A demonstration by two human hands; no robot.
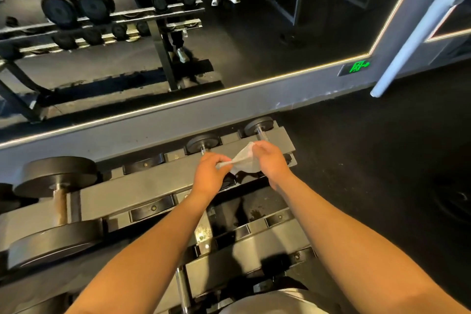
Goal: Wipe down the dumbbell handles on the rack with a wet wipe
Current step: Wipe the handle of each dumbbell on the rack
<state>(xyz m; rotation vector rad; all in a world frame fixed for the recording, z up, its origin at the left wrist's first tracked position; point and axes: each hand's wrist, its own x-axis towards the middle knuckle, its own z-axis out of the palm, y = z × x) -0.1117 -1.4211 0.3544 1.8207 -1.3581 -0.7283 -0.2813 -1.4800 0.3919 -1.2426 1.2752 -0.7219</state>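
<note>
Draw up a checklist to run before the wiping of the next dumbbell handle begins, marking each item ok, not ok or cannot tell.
1. Grip: ok; the left hand and right hand both pinch the wet wipe.
2. Contact with a handle: not ok; the wet wipe appears to be held in the air above the rack.
3. Target in reach: ok; the small dumbbell handle shows just beyond the right hand.
4. Dampness of the wet wipe: cannot tell.
5. Large dumbbell handle at the left uncovered: ok.
</note>
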